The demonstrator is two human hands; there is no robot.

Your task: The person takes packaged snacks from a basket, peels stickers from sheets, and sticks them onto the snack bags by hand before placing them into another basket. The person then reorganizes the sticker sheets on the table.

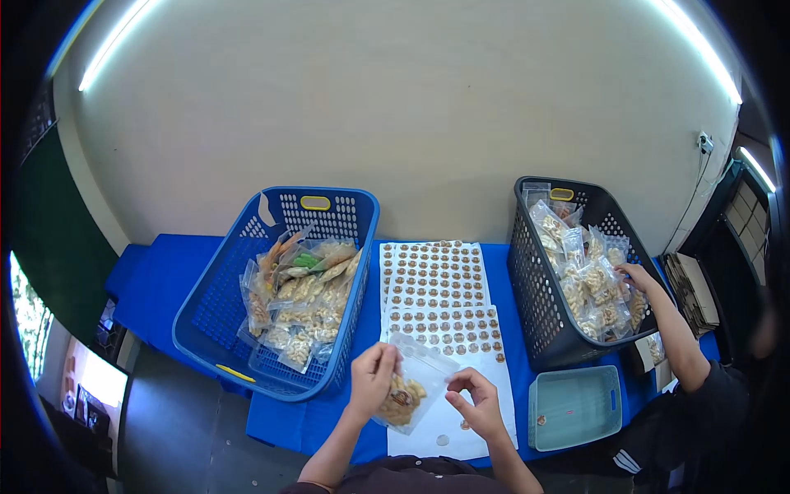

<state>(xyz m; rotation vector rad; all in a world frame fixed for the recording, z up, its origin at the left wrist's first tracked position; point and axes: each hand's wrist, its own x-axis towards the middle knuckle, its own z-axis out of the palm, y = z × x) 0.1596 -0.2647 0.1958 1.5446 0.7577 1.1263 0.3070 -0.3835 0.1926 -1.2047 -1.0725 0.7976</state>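
A clear plastic bag (405, 400) of pale snack pieces, with a round brown label on its front, hangs over the sticker sheets. My left hand (374, 380) pinches its upper left edge. At the bag's upper right corner is my right hand (477, 402), thumb and forefinger apart; whether it touches the bag is hard to tell. Beneath lie white sheets (484, 372) with rows of round brown stickers, some missing from the lower part of the front sheet.
A blue basket (191, 306) of filled bags stands left. In a dark grey basket (533, 306) at right, a co-worker's hand (640, 278) touches bags. A grey-green tray (574, 410) lies front right on the blue cloth (280, 424). Cardboard pieces are stacked far right.
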